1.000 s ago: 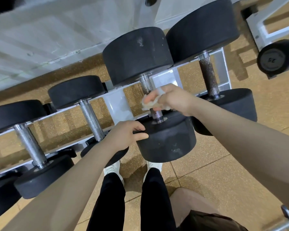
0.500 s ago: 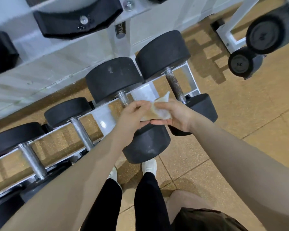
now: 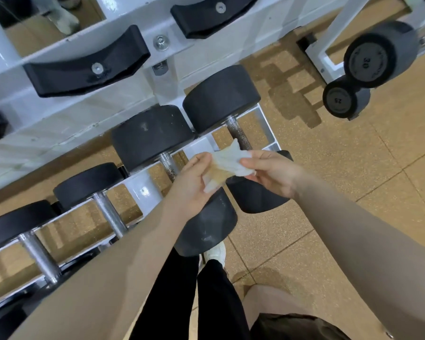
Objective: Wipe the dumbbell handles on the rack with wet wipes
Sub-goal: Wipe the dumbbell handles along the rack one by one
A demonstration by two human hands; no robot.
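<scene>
I have the wet wipe pinched between both hands at mid-frame, the left hand cradling its brown-stained lower edge and the right hand gripping its upper right corner, held just above the dumbbell handles. I judge the best move is refolding so a clean white face turns outward before wrapping the next handle, the speckled one just above the wipe. The white rack rails crowd each handle, and the black weight heads leave narrow room. Dumbbells marked 30 and 25 sit upper right.
</scene>
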